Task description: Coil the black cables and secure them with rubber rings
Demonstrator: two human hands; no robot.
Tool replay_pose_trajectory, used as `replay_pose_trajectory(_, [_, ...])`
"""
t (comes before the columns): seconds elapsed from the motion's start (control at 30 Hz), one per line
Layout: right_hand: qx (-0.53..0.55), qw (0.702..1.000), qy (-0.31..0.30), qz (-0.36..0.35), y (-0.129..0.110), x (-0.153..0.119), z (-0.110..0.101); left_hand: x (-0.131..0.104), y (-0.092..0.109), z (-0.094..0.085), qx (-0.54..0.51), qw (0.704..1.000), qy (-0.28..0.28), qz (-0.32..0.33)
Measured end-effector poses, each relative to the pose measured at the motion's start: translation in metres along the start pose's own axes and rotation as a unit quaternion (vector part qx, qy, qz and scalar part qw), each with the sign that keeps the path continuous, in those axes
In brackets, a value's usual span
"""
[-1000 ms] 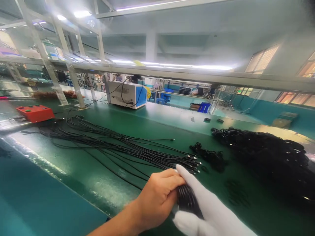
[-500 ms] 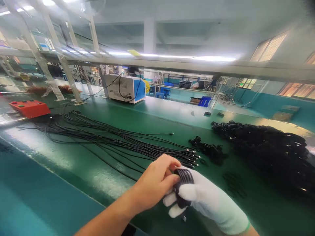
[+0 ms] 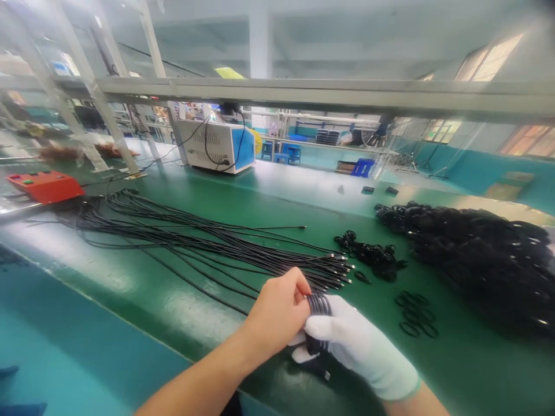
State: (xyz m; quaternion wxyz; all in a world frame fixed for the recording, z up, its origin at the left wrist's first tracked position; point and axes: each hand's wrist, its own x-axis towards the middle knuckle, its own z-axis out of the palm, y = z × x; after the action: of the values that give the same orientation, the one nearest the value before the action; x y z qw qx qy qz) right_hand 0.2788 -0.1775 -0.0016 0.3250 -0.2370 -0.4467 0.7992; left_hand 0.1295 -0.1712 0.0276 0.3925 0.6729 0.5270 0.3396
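Your right hand (image 3: 359, 346), in a white glove, has its grip closed around a wound black cable coil (image 3: 319, 304), thumb laid across the near face and fingers wrapped behind. Your bare left hand (image 3: 280, 312) has its grip curled shut on the coil's left side; whether the fingertips pinch a turn of cable or a band is hidden. The coil is held up over the near edge of the worktop (image 3: 260, 202), with a metal-tipped plug (image 3: 326, 375) poking out below your glove.

This coil looks well along: several turns lie neatly side by side, though you show no clear band around it. To your right, a large dark heap (image 3: 477, 254) appears to be coils already wound, too blurred to count. Plenty remains unwound: a fan of straight black cables (image 3: 208, 228) stretches across to your left, most plug ends bunched just beyond your hands. Near those ends sits a small pile of black loops (image 3: 373, 254), with one lying apart beside it. More thin black rings (image 3: 415, 315) are spread between your glove and the heap, apparently unused.
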Motion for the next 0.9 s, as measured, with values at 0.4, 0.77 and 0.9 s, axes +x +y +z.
replay_pose_trajectory(0.4, [-0.084, 0.994, 0.055, 0.035, -0.002, 0.001, -0.004, 0.010, -0.008, 0.001, 0.037, 0.999, -0.014, 0.000])
replay_pose_trajectory(0.77, [0.122, 0.990, 0.055, -0.049, 0.007, 0.008, -0.014, -0.021, -0.011, 0.005, 0.136, 0.981, -0.032, 0.134])
replay_pose_trajectory(0.9, [0.146, 0.989, 0.027, 0.024, 0.002, -0.005, -0.022, -0.010, -0.007, -0.006, 0.058, 0.996, 0.007, 0.074])
